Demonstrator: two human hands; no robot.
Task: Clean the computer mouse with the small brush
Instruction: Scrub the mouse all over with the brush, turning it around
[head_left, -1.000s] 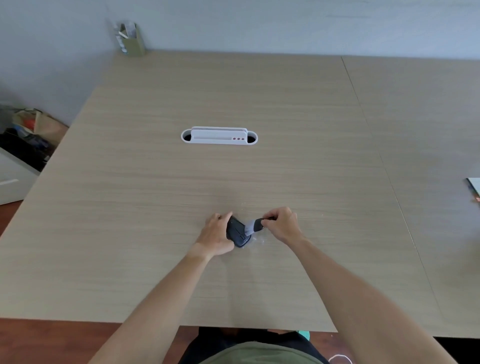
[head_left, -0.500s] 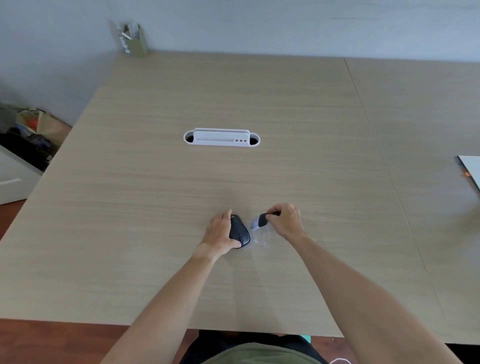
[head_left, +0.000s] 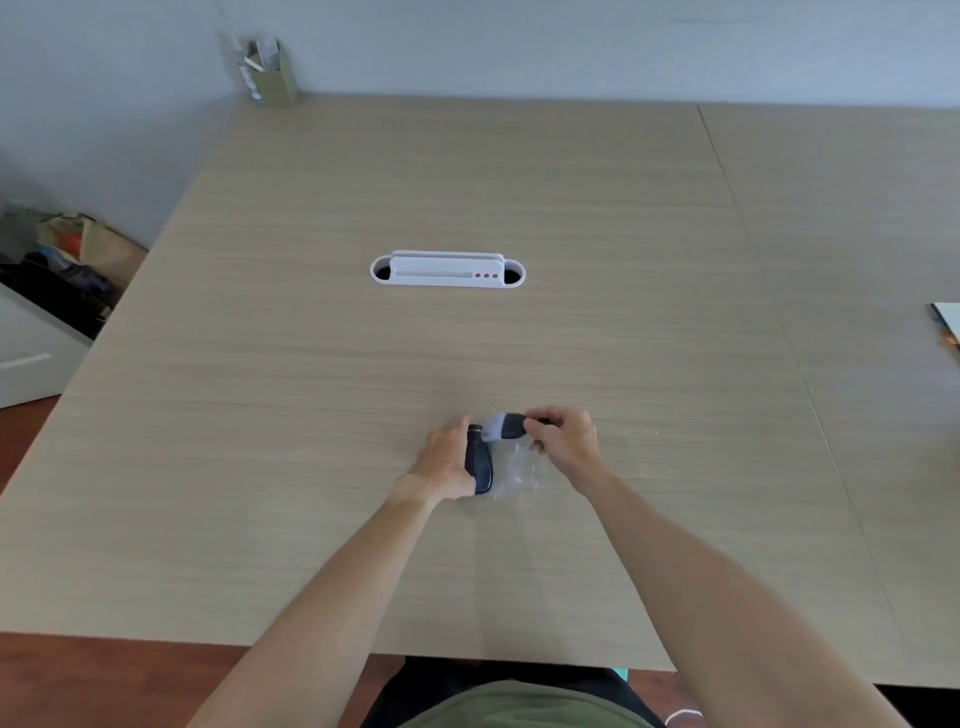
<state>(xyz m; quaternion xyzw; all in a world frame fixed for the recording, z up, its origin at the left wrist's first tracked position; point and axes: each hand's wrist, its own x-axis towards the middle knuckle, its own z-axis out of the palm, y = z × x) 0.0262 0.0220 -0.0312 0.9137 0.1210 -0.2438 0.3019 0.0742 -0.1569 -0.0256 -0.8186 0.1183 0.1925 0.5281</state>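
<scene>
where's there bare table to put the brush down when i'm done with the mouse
The wide strip between the white cable tray and the hands is bare, as is the table left of the left hand. Crowded: beside the mouse, where the right hand holds the brush over clear plastic.

Wooden table (head_left: 467, 182), white cable port (head_left: 447, 270) — centre, pen holder (head_left: 270, 73) — far corner

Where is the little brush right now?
The small brush is in the right hand, bristles at the far end of the computer mouse that the left hand holds.
</scene>
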